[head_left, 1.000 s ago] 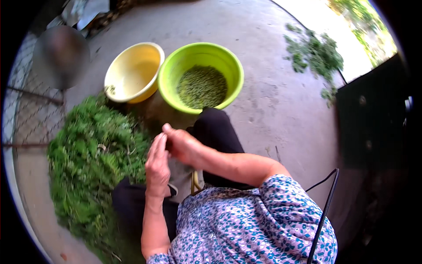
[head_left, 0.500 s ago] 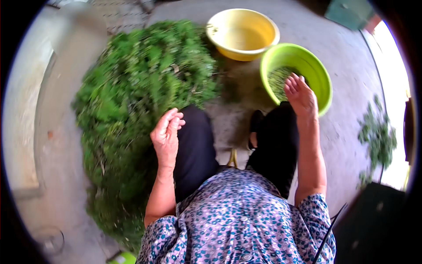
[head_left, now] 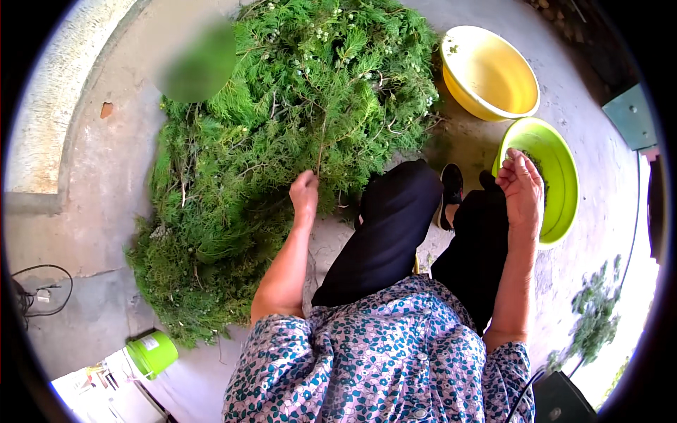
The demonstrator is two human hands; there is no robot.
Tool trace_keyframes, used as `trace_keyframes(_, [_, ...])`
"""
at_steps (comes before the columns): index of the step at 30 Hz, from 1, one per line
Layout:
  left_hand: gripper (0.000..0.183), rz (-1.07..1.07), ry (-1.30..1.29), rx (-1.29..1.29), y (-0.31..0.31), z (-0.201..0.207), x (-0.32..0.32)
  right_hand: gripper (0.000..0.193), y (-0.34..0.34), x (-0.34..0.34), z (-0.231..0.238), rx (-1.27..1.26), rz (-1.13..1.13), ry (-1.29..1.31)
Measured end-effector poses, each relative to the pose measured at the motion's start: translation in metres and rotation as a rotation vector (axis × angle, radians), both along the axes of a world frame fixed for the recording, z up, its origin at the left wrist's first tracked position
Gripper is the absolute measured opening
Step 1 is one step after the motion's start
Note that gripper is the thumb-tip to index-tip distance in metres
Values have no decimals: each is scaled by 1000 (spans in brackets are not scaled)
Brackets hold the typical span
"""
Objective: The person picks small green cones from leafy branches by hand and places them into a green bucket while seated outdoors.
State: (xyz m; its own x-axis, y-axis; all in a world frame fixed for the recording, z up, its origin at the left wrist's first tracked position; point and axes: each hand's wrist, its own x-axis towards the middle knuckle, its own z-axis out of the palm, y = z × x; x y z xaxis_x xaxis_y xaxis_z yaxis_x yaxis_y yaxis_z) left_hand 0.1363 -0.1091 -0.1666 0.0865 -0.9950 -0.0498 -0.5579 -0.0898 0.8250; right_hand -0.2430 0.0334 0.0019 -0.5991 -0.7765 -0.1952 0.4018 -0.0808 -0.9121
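Note:
At the near edge of a big heap of green conifer branches (head_left: 282, 134), my left hand (head_left: 305, 194) is closed round the thin brown stem of a conifer branch (head_left: 321, 144). That branch still lies among the others, its tip pointing away from me. My right hand (head_left: 523, 192) is raised beside my right knee, over the near left rim of a lime-green basin (head_left: 566, 190). Its fingertips are drawn together; anything between them is too small to make out. Small dark green bits (head_left: 536, 163) lie inside the basin, partly hidden behind the hand.
A yellow basin (head_left: 486, 99) stands beyond the green one. Behind me on the left are a small green bucket (head_left: 152, 354) and a looped black cable (head_left: 60, 289). A leafy plant (head_left: 596, 310) is at the right, and a teal box (head_left: 630, 116) stands at the far right.
My view has turned toward the left. My left hand has left my knee and closed on a branch stem in the heap. My right hand's fingers have drawn together near the green basin's rim.

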Motion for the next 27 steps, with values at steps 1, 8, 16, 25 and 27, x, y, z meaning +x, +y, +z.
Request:
trace_keyframes(1, [24, 76, 68, -29, -15, -11, -1, 22, -6, 4, 0, -3, 25, 3])
trace_keyframes(8, [65, -137, -201, 67, -84, -61, -22, 22, -31, 34, 3, 83, 79, 14])
trace_keyframes(16, [43, -106, -195, -6, -88, -29, -55, 22, -36, 38, 1, 105, 98, 34])
trace_keyframes(25, [21, -52, 565, 227, -40, 78, -46, 21, -30, 37, 2, 83, 88, 38])
trace_keyframes(27, [22, -116, 565, 231, -35, 108, -48, 21, -31, 37, 2, 118, 107, 89])
